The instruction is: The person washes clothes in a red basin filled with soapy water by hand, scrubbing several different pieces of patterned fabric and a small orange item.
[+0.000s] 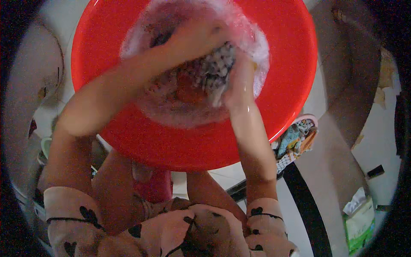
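A large red plastic basin [192,151] stands before me with foamy soap suds [257,41] and water in its middle. Between my hands is a wet cloth [216,67] with a black-and-white pattern. My right hand [239,78] grips its right side, with wet skin and a little foam about it. Blurred by motion, my left hand [208,33] curls over the upper part of the same cloth; its fingertips are hard to make out. A dark patch of fabric [162,38] shows in the suds beyond my left forearm.
Right of the basin, a pink-rimmed basket [311,117] holds several patterned cloths [290,143]. A green-and-white tissue pack [361,225] lies at the lower right. A pinkish-red object [154,184] sits between my legs, under the basin's near rim. Pale tiles with a black strip [308,208] cover the floor.
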A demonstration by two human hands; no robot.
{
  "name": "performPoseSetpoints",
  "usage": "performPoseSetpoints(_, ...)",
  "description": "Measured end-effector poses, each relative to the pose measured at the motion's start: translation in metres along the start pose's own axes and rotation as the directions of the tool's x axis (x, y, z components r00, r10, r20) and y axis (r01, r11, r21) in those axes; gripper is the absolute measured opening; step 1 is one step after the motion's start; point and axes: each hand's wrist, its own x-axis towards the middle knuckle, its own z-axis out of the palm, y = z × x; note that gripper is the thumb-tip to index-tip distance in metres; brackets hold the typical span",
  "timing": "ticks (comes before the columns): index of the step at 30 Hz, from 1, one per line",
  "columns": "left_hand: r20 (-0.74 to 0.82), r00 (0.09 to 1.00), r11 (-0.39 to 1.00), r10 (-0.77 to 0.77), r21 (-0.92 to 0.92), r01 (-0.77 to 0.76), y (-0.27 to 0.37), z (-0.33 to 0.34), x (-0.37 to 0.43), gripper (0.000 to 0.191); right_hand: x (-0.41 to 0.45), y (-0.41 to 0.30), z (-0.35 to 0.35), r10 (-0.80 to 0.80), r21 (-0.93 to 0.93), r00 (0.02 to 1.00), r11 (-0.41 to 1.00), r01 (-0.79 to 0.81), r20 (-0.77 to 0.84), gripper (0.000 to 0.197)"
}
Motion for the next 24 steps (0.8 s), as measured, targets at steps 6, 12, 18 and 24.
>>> performPoseSetpoints(6,0.510,0.807,0.954,-0.297,0.127,0.271,-0.016,-0.026,-0.053,0.046,-0.027,-0.023,-0.072,-0.143,-0.849,0.929,0.378,0.370,0.341,0.050)
performPoseSetpoints(12,0.882,0.375,0.822,-0.286,0.025,0.569,0.051,-0.055,-0.105,0.045,-0.066,-0.036,-0.108,0.325,-0.765,0.783,-0.215,0.607,0.530,0.033)
performPoseSetpoints(18,0.962,0.259,0.684,0.083,-0.244,0.688,0.091,-0.080,-0.111,0.039,-0.107,-0.086,-0.094,0.393,-0.691,0.576,0.510,0.512,0.716,0.040)
performPoseSetpoints(24,0.627,0.519,0.716,-0.580,0.089,0.692,0.059,-0.097,-0.069,0.041,-0.101,-0.073,-0.105,0.245,-0.644,0.964,0.755,-0.120,0.107,0.057)
